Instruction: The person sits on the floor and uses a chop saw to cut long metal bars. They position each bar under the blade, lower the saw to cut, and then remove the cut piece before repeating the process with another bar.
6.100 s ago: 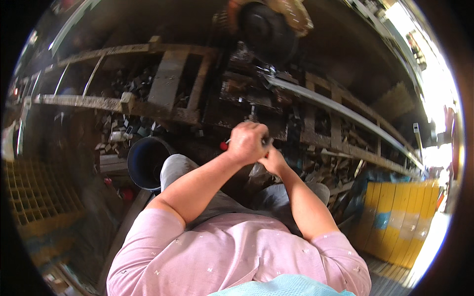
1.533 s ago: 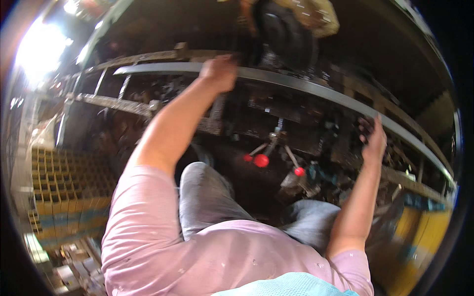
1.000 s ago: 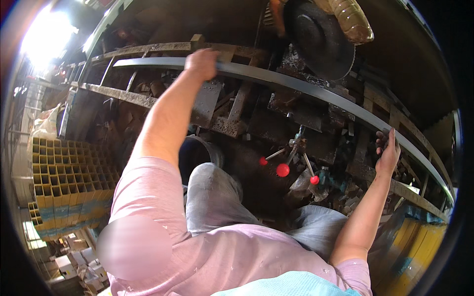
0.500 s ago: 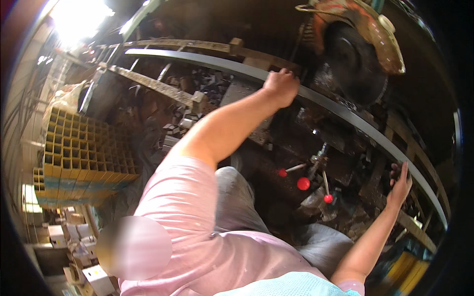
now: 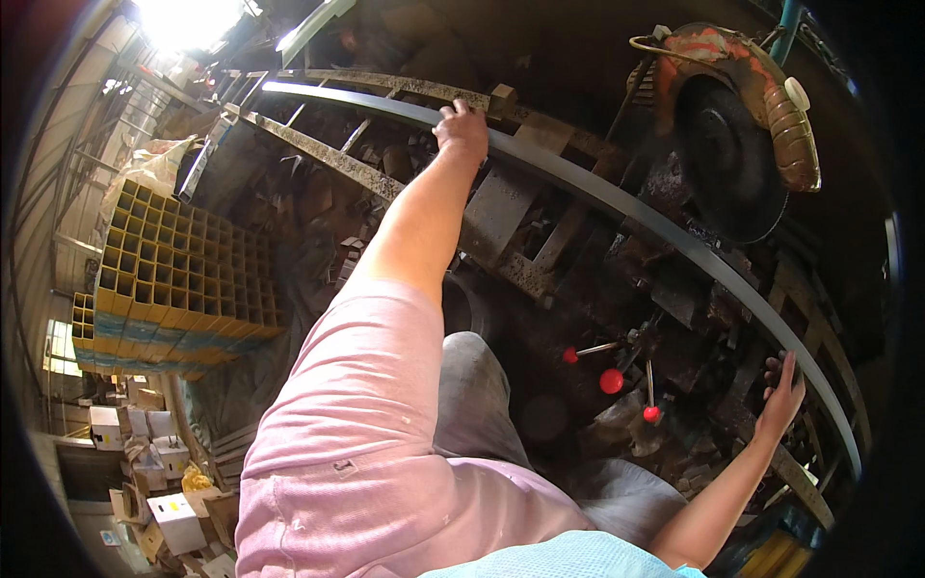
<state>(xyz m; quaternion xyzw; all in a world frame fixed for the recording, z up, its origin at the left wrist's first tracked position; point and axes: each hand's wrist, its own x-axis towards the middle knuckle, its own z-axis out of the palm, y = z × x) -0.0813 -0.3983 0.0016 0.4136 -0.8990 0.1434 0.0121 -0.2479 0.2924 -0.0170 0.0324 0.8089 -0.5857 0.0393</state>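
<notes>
A long, straight grey metal bar [image 5: 626, 204] lies across the bench, bowed by the lens. My left hand [image 5: 462, 132] is closed over it, left of the middle, beside a wooden frame rail. Near the bar's right end, my right hand [image 5: 782, 397] lies along its near side, thumb stretched and fingers loosely bent, apart from the thumb. Nothing shows in its palm; whether it touches the bar I cannot tell. Beyond the bar hangs a large dark cutting disc [image 5: 727, 159] under a worn orange-red guard [image 5: 708, 48].
Levers with red knobs [image 5: 611, 381] stand between my arms, below the bar. A ladder-like rack [image 5: 318, 149] carries the left stretch. Yellow square tubes [image 5: 178, 260] are stacked at the left, with cardboard boxes [image 5: 178, 523] nearer. Small cut pieces and scrap lie underneath.
My left hand has moved left along the bench, past the block on the rail, and my arm reaches farther out. My right hand keeps nearly the same pose. The view has shifted slightly.
</notes>
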